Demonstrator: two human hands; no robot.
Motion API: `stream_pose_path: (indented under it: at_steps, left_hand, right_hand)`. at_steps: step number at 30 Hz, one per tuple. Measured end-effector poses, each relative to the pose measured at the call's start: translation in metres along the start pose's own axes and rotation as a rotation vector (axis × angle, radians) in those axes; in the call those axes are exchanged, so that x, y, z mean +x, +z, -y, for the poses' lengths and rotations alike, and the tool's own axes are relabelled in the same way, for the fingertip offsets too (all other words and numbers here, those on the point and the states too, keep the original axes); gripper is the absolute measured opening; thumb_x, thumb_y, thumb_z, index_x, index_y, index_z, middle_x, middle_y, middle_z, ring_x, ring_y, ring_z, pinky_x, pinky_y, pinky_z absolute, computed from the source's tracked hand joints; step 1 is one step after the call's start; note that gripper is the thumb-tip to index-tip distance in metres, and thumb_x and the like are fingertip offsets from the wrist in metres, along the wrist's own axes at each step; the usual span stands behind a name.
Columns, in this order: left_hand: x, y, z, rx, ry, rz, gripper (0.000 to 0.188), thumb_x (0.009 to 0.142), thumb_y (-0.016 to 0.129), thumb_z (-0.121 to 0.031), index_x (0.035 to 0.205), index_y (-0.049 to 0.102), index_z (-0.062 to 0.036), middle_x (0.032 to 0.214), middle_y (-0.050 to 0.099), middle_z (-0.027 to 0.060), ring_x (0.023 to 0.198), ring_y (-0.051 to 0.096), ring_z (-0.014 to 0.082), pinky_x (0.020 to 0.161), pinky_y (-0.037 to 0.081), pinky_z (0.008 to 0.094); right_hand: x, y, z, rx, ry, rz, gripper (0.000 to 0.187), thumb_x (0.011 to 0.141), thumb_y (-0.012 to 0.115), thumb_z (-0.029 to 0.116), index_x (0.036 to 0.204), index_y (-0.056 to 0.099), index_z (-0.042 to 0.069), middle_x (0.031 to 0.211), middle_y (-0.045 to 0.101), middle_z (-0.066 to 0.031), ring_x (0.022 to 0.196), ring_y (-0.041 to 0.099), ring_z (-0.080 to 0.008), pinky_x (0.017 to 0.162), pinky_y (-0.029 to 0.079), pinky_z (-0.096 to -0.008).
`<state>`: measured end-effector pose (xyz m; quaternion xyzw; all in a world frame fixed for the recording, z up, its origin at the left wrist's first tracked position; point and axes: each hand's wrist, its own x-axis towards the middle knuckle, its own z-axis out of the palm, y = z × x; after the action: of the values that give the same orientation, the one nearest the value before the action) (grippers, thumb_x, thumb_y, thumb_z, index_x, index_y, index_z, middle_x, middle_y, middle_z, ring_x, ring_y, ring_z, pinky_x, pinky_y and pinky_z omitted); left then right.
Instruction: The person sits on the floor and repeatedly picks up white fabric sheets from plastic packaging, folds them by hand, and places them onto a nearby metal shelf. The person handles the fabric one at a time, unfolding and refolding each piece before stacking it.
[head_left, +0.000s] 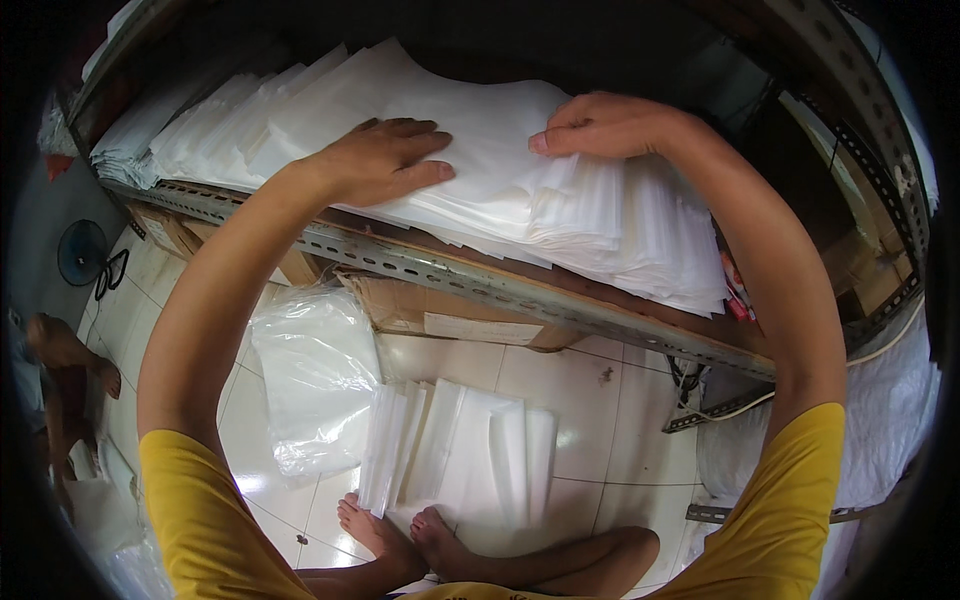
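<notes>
Thin white plastic sheets (480, 130) lie in overlapping stacks along a metal shelf. My left hand (385, 160) rests flat on the top sheet, fingers stretched and apart, thumb toward the right. At the right part of the same pile, my right hand (600, 125) has its fingers curled in, thumb and fingertips pinching the white sheet near a raised fold. Below that hand, the layered edges of the pile (630, 240) fan out toward the shelf's front.
The perforated metal shelf edge (420, 265) runs across in front of me. Underneath are cardboard boxes (450, 310). On the tiled floor lie a clear-wrapped white package (315, 370) and folded white sheets (465, 440) by my feet. A fan (82, 252) and another person's leg (70, 345) are at left.
</notes>
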<state>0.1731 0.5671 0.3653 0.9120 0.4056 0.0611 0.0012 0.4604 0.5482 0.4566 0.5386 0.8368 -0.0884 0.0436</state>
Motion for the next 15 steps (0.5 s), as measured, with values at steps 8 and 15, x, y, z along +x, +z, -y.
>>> stream_pose_path:
  at_steps: [8, 15]
  left_hand:
    - [-0.014, -0.011, -0.033, -0.167, 0.029, -0.183, 0.075, 0.086, 0.049, -0.053, 0.141, 0.044, -0.0027, 0.143, 0.045, 0.0207, 0.133, 0.041, 0.0365, 0.113, 0.030, 0.0430]
    - [0.013, -0.001, -0.079, -0.235, 0.189, -0.367, 0.054, 0.081, 0.056, -0.021, 0.132, 0.050, -0.0037, 0.118, 0.062, 0.0211, 0.105, 0.061, 0.0387, 0.093, 0.048, 0.0471]
  right_hand:
    - [0.003, 0.002, -0.009, 0.151, -0.130, -0.116, 0.055, 0.092, 0.053, 0.053, 0.124, 0.061, 0.009, 0.125, 0.059, -0.0095, 0.118, 0.053, -0.0245, 0.102, 0.040, -0.0351]
    - [-0.004, 0.000, -0.018, 0.184, -0.104, -0.064, 0.047, 0.084, 0.053, 0.033, 0.124, 0.061, 0.010, 0.122, 0.060, -0.0090, 0.111, 0.054, -0.0215, 0.096, 0.042, -0.0337]
